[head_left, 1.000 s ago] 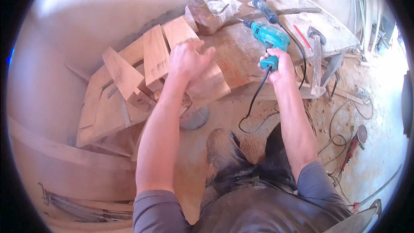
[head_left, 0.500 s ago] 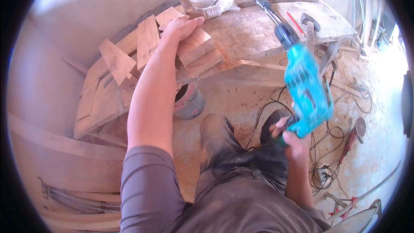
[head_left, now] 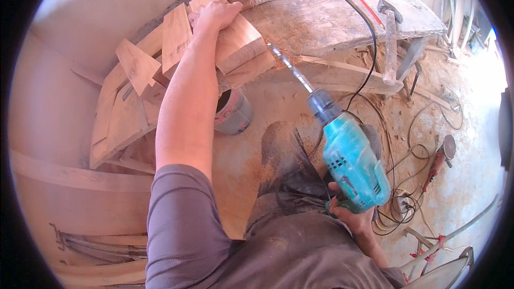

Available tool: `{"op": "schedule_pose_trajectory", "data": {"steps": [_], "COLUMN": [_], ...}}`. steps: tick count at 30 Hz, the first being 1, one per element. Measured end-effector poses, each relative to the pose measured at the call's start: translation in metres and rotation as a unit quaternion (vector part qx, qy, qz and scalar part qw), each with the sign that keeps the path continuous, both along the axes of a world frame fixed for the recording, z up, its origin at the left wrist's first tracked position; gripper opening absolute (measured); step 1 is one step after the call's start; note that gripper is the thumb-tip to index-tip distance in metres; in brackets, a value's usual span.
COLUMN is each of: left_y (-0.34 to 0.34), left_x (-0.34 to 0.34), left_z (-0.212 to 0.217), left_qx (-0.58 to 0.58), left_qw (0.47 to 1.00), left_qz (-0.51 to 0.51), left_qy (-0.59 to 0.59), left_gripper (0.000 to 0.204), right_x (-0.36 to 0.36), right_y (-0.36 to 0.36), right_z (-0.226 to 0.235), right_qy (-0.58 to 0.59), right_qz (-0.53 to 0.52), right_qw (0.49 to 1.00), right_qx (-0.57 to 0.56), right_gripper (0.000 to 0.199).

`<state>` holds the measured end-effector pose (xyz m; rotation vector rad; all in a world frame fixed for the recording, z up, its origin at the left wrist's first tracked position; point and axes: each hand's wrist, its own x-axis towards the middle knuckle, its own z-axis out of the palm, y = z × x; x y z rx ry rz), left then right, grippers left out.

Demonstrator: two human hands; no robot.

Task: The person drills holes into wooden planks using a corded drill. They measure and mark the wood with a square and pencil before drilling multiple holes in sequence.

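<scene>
Right hand (head_left: 350, 218) wraps its fingers tight round the grip of the teal drill (head_left: 348, 160), a heavy-looking, rigid, nose-weighted tool best held there, bit aimed at the stiff wood block (head_left: 241, 43) that the left hand (head_left: 214, 16) presses flat, fingers spread.

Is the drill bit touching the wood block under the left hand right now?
No: the drill bit's tip sits clear of the wood block that the left hand presses.
</scene>
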<state>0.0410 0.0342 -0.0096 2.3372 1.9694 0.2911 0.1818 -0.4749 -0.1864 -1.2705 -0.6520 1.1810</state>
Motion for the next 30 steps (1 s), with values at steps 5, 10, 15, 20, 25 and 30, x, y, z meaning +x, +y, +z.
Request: {"op": "schedule_pose_trajectory", "data": {"steps": [5,10,15,20,25,30], "left_y": [-0.019,-0.019,-0.019,-0.022,-0.022,-0.004], "left_x": [0.0,-0.003,-0.002,-0.004,-0.005,-0.008], "left_z": [0.004,0.003,0.003,0.006,0.005,-0.007], "left_qx": [0.033,0.039,0.036,0.001,0.004,0.03], "left_qw": [0.999,0.999,0.999,1.0,0.999,0.999], "left_qz": [0.01,0.012,0.01,0.011,0.024,0.026], "left_qy": [0.018,0.023,0.012,-0.018,-0.025,0.002], "left_gripper": [0.066,0.069,0.071,0.076,0.075,0.071], "right_x": [-0.007,-0.015,-0.025,-0.022,-0.016,-0.011], "right_y": [-0.001,0.012,0.023,0.019,0.008,0.004], "right_z": [-0.019,-0.042,-0.047,-0.059,-0.063,-0.061], "right_qy": [-0.09,-0.109,-0.095,-0.224,-0.144,-0.18], "right_qz": [0.047,0.035,0.012,0.044,0.077,0.117], "right_qw": [0.995,0.993,0.994,0.972,0.984,0.971], "right_qx": [-0.005,0.04,0.056,0.061,-0.07,-0.102], "right_gripper": [0.053,0.052,0.027,0.028,0.035,0.053]}}
